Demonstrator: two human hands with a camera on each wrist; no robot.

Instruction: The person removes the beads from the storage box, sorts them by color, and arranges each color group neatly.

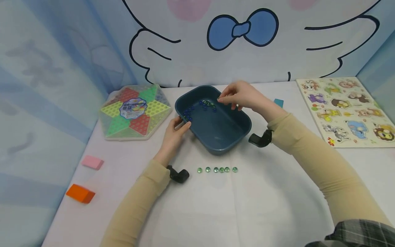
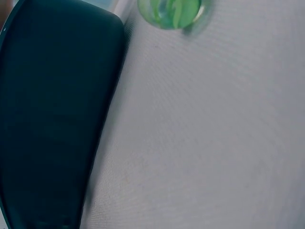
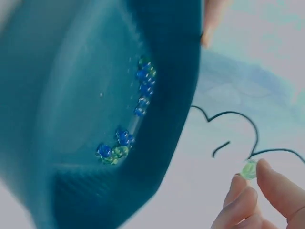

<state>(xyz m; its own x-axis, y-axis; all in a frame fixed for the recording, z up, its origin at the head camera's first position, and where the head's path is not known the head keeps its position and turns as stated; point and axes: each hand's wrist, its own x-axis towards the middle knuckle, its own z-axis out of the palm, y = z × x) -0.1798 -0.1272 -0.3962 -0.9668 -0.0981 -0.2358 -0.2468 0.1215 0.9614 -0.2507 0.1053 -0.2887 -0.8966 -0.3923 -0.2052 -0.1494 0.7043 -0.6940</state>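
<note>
A dark teal plastic basin (image 1: 216, 130) stands on the white table, with blue and green glass marbles (image 1: 187, 112) gathered along its far and left sides. My left hand (image 1: 174, 135) grips the basin's left wall, its thumb near the rim and the fingers partly hidden. Above the far right rim is my right hand (image 1: 240, 95). Between its thumb and fingertips it pinches a light green glass marble (image 3: 249, 170), clearest in the right wrist view. Several green marbles (image 1: 216, 169) lie in a row in front of the basin; one green marble (image 2: 171, 12) shows in the left wrist view.
A hexagonal Chinese checkers box (image 1: 134, 113) lies to the left. Nearer are a pink block (image 1: 92, 162) and an orange block (image 1: 80, 193). An animal puzzle board (image 1: 348, 109) is at the right, and a teal block (image 1: 278, 102) sits behind my right forearm.
</note>
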